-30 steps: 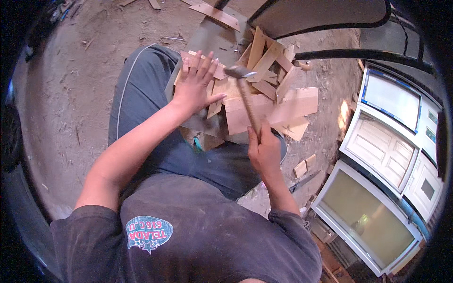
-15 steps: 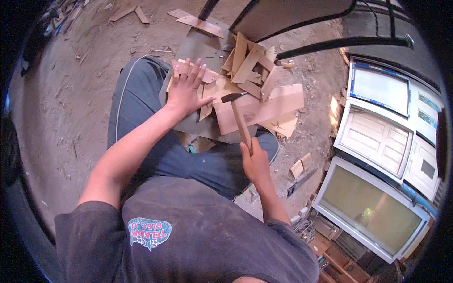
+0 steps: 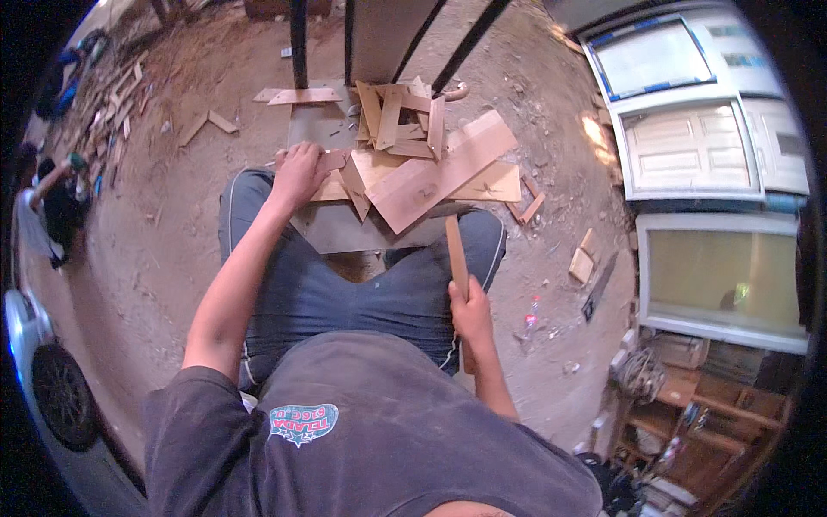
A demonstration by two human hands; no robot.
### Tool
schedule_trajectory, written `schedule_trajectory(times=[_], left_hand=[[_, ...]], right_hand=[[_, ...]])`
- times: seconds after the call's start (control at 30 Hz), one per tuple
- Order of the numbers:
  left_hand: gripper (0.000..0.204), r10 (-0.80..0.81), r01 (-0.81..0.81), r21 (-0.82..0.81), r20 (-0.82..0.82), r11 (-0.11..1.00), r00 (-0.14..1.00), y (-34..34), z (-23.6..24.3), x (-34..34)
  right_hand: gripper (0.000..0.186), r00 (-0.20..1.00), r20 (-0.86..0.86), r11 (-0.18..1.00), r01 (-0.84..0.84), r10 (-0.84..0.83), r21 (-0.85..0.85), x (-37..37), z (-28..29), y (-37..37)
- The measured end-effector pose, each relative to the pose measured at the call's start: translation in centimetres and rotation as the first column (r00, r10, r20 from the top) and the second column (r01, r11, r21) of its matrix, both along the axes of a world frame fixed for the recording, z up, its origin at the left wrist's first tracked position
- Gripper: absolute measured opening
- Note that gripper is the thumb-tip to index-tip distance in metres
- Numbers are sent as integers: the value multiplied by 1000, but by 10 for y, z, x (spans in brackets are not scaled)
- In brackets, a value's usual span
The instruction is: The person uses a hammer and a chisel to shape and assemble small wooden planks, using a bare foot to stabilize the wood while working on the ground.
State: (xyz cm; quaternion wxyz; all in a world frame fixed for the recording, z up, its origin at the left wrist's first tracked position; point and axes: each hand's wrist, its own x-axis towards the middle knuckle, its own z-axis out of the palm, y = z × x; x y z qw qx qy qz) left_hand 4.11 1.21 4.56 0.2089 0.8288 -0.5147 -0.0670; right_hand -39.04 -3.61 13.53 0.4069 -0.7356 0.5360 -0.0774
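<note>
My left hand (image 3: 297,177) has curled fingers on a small pinkish board (image 3: 332,159) at the left of the loose wood. My right hand (image 3: 472,314), over my right thigh, grips the wooden handle of a hammer (image 3: 456,250); I cannot make out its head. A wide pink board (image 3: 439,177) lies diagonally over pale boards (image 3: 488,185) on a grey flat surface (image 3: 332,233) across my lap's far side. Behind it several short wooden offcuts (image 3: 388,116) are heaped, with thin strips (image 3: 297,96) at their left.
Black metal posts (image 3: 300,47) rise beyond the wood. A co-worker (image 3: 47,211) is at left, above a car wheel (image 3: 60,396). White doors and framed panels (image 3: 689,146) stand right, near wood blocks (image 3: 581,258), a bottle (image 3: 532,319) and a cluttered shelf (image 3: 689,405).
My view has swung, bringing the co-worker into sight. My left fingers, earlier spread flat, are now curled. My right hand holds the hammer more upright, its head no longer showing.
</note>
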Motion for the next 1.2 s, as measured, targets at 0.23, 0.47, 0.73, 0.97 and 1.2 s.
schedule_trajectory(times=[0.23,0.47,0.73,0.97,1.2], left_hand=[[34,-53,47,-197,-24,979,998,31,75,-6],[34,-68,25,-431,-86,902,994,65,95,-41],[70,-264,292,-409,125,865,956,87,136,-80],[93,-365,397,-374,157,838,918,105,190,-90],[73,-389,407,-280,122,869,913,118,227,-95]], right_hand=[[30,936,213,879,161,-280,448,2,6,-12],[31,992,64,971,91,-107,219,15,16,-9],[29,982,-185,966,-87,43,-242,43,33,9],[35,937,-342,923,-192,71,-334,73,20,-24],[40,911,-410,798,-276,40,-535,64,-11,-34]])
